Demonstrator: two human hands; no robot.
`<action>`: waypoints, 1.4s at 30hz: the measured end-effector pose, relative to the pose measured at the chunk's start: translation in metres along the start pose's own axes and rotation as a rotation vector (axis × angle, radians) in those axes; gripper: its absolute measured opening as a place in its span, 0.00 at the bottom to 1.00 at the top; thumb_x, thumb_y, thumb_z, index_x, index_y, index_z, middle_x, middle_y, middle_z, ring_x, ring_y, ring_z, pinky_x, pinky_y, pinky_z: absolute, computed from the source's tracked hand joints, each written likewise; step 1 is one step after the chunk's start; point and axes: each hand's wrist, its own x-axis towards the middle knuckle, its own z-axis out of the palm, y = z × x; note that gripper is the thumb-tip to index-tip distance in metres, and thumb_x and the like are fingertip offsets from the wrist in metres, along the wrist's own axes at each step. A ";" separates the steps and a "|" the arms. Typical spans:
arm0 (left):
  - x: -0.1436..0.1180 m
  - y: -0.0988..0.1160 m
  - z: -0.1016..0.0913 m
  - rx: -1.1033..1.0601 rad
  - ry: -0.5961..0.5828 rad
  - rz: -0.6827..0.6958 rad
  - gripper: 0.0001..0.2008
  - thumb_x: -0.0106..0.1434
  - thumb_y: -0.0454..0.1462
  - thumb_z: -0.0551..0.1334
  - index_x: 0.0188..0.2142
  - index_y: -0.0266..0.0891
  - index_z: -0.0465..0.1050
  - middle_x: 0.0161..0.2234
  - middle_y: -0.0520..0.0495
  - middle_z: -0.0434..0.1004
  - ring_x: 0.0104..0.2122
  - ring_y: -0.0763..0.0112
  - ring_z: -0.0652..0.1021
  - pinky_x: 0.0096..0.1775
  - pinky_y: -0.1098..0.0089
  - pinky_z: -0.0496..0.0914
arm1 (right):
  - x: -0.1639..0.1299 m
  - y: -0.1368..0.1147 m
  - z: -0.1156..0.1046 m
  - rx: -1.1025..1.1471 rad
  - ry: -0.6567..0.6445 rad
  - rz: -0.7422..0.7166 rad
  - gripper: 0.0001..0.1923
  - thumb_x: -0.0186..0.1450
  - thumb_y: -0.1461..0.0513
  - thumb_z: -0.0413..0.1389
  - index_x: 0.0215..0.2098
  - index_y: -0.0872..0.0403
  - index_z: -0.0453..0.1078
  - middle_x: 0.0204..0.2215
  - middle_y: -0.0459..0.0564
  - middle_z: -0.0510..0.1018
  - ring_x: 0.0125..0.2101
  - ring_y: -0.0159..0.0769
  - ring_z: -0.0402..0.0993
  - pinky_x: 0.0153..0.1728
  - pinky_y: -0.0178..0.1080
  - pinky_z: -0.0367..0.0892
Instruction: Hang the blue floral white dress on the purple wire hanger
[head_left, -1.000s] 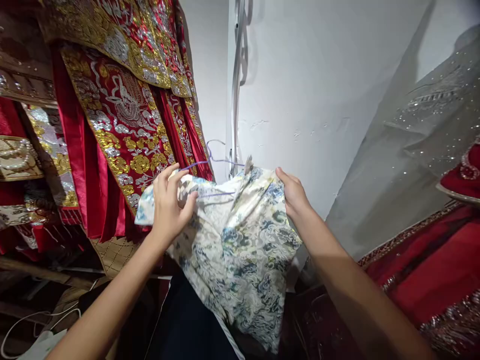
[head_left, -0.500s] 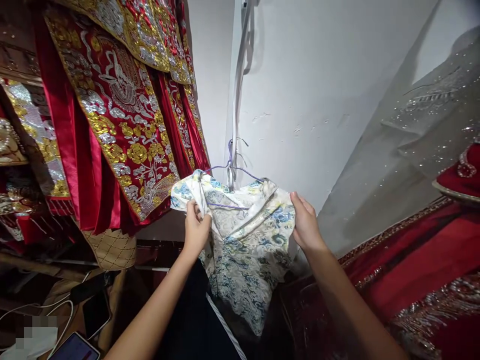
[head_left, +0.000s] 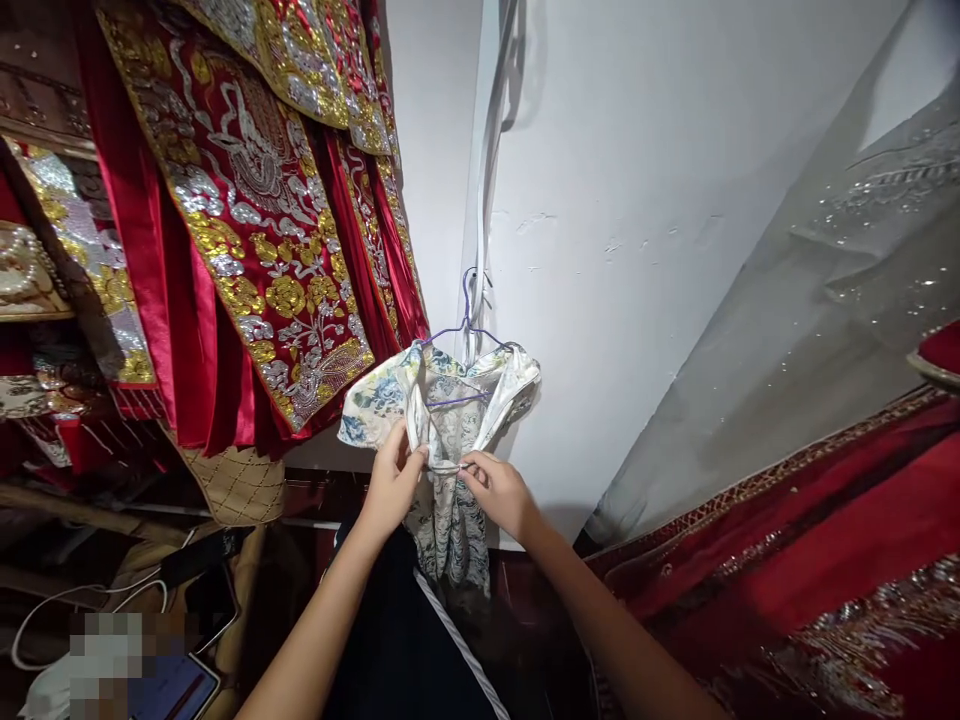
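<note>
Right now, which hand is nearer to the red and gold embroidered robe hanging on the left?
Left. The left hand pinches the floral garment at its front edge, just below the embroidered robe. The right hand grips the same garment's other edge, farther from the robe.

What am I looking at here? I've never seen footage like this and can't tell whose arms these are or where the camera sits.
There is no machine: the camera is worn on a person's head and looks forward and down, so the two bare arms reaching in from the bottom are that person's own. There is just this one view. The left hand and right hand meet at the front of a small white garment with a blue floral print, each pinching its edge near the neckline. The garment hangs on a thin purple wire hanger against a white wall. To the left hang red robes with gold and silver embroidery; more red cloth lies at the lower right. A phone lies at the bottom left.
</note>
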 end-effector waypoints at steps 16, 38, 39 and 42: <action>-0.066 -0.042 0.054 0.192 -0.104 -0.078 0.07 0.68 0.39 0.56 0.39 0.40 0.71 0.33 0.48 0.72 0.33 0.68 0.73 0.38 0.70 0.67 | -0.032 -0.018 -0.004 -0.117 0.033 -0.055 0.05 0.66 0.58 0.53 0.40 0.49 0.63 0.21 0.40 0.69 0.21 0.32 0.68 0.26 0.33 0.58; -0.084 -0.052 0.050 0.233 0.015 -0.126 0.09 0.69 0.40 0.57 0.34 0.40 0.70 0.28 0.51 0.67 0.27 0.71 0.68 0.30 0.73 0.61 | -0.027 -0.013 0.000 0.034 -0.048 -0.002 0.17 0.70 0.53 0.49 0.25 0.52 0.62 0.17 0.41 0.64 0.20 0.30 0.59 0.25 0.35 0.55; -0.084 -0.052 0.050 0.244 0.010 -0.122 0.09 0.69 0.40 0.57 0.34 0.40 0.71 0.29 0.50 0.68 0.28 0.71 0.69 0.30 0.72 0.62 | -0.024 -0.013 -0.003 0.130 -0.061 0.044 0.17 0.69 0.53 0.50 0.25 0.52 0.63 0.18 0.42 0.66 0.20 0.30 0.60 0.25 0.35 0.56; -0.085 -0.053 0.053 0.260 -0.025 -0.100 0.08 0.68 0.39 0.56 0.35 0.40 0.71 0.30 0.48 0.70 0.29 0.69 0.71 0.31 0.71 0.63 | -0.007 -0.016 -0.020 0.465 -0.072 0.254 0.18 0.66 0.50 0.54 0.24 0.53 0.66 0.18 0.45 0.71 0.17 0.28 0.59 0.20 0.34 0.55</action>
